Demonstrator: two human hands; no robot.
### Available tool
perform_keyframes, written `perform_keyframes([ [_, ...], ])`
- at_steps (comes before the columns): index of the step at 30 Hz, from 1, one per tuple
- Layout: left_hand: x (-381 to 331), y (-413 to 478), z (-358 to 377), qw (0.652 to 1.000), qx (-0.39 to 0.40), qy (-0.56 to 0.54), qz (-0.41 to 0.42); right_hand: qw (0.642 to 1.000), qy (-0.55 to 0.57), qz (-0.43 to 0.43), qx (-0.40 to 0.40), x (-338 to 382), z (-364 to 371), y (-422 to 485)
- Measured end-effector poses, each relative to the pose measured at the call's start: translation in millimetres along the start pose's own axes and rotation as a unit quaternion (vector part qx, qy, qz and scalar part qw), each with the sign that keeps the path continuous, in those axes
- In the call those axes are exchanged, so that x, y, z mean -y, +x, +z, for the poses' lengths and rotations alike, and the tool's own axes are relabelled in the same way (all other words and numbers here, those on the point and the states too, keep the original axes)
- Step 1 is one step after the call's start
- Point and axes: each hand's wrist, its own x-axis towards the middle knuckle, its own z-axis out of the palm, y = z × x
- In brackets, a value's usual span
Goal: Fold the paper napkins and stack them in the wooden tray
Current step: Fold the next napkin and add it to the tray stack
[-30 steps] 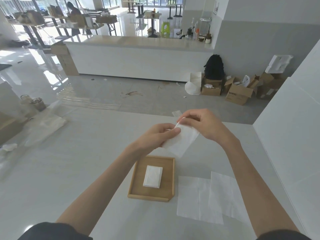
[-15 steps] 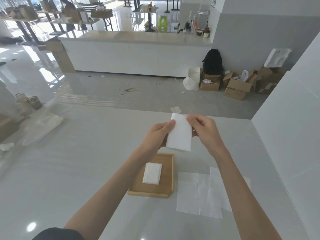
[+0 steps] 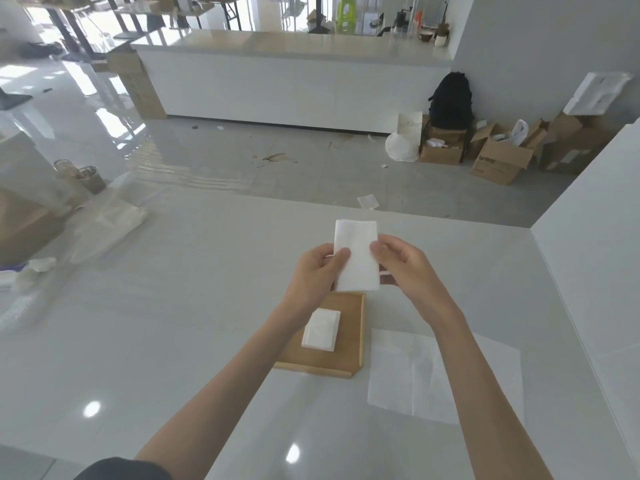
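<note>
A white folded napkin (image 3: 356, 258) is held upright in the air above the far end of the wooden tray (image 3: 349, 344). My left hand (image 3: 317, 271) pinches its left edge and my right hand (image 3: 403, 263) pinches its right edge. In the tray lies a small stack of folded napkins (image 3: 320, 329), partly behind my left forearm. To the right of the tray, unfolded napkins (image 3: 405, 372) lie flat on the white table (image 3: 173, 306), partly covered by my right forearm.
A white wall panel (image 3: 595, 271) borders the table on the right. Crumpled clear plastic (image 3: 104, 223) and woven cups (image 3: 90, 178) sit at the table's far left. The table's far edge drops to a grey floor with cardboard boxes (image 3: 498, 161).
The napkin went from hanging slantwise between my hands to a neat upright rectangle held by both side edges. My hands shifted slightly nearer and lower.
</note>
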Motion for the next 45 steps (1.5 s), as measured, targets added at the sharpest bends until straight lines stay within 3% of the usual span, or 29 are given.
perform_keyframes([
  [7, 29, 8, -15, 0.999, -0.025, 0.033, -0.023, 0.997, 0.001, -0.003, -0.071, -42, 29, 3],
  [11, 51, 19, -23, 0.998, -0.033, 0.051, -0.003, 0.998, -0.058, -0.031, 0.023, -58, 30, 8],
  [15, 71, 33, -34, 0.998, 0.038, 0.055, 0.009, 0.998, -0.053, -0.024, 0.013, -79, 32, 15],
  [22, 110, 62, -58, 0.984, 0.159, 0.025, -0.069, 0.997, -0.013, 0.064, 0.046, -111, 38, 30],
  [27, 174, 65, -72, 0.952, 0.204, 0.147, -0.174, 0.98, -0.091, 0.144, 0.104, -184, 68, 31],
  [33, 240, 69, -80, 0.919, 0.214, 0.249, -0.22, 0.965, -0.135, 0.193, 0.116, -243, 98, 36],
  [40, 273, 90, -80, 0.913, 0.225, 0.292, -0.177, 0.958, -0.182, 0.197, 0.101, -268, 102, 53],
  [45, 289, 99, -79, 0.888, 0.245, 0.359, -0.151, 0.947, -0.219, 0.208, 0.113, -283, 103, 64],
])
